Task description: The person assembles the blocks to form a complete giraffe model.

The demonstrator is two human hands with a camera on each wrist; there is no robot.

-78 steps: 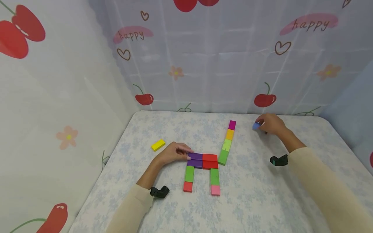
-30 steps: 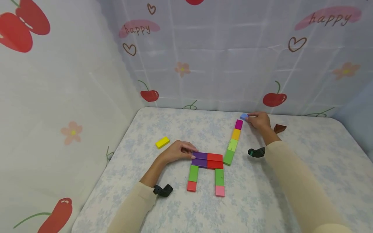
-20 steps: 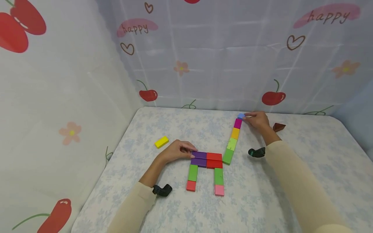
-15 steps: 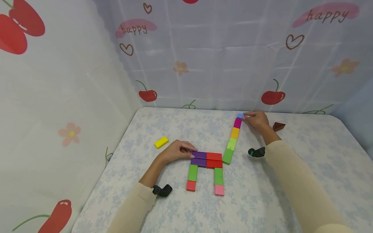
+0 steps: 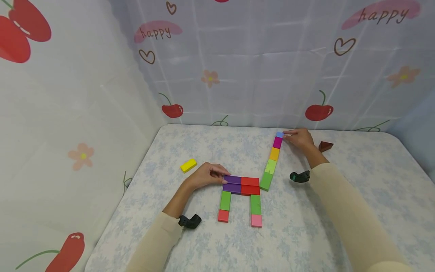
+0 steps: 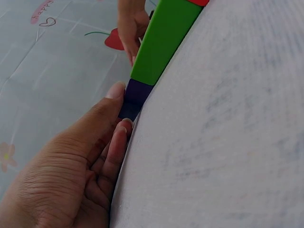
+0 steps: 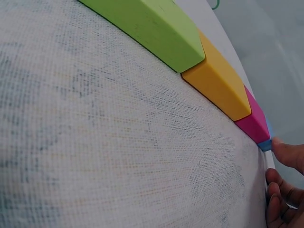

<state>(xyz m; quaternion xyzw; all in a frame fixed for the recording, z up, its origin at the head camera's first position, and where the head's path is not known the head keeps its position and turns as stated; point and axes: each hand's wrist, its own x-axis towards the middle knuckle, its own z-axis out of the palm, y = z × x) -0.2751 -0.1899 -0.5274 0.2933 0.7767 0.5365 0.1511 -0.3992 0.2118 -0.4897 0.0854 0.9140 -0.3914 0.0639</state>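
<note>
My right hand [image 5: 300, 138] pinches a small blue block [image 5: 279, 134] at the far end of a slanting row; in the right wrist view the blue block [image 7: 266, 144] touches the magenta one [image 7: 255, 122]. Below it the row runs through magenta [image 5: 277, 142], orange [image 5: 274, 154], light green [image 5: 270, 166] and green [image 5: 266, 181] blocks. My left hand [image 5: 205, 176] holds the left end of the purple blocks [image 5: 232, 184], thumb and fingertips on either side in the left wrist view. Red blocks [image 5: 250, 186] adjoin the purple ones. Two green-topped legs extend toward me, ending in red [image 5: 223, 216] and pink [image 5: 256, 220].
A yellow block [image 5: 188, 165] lies on the cloth-covered table [image 5: 190, 143] beyond my left hand. A brown triangular block [image 5: 325, 146] is right of my right hand. The printed curtain [image 5: 251, 75] rises just behind the table's back edge, near the blue block.
The right hand has carried the blue block leftward from the back right and set it against the magenta block, uncovering the brown one. The left hand stays on the purple blocks.
</note>
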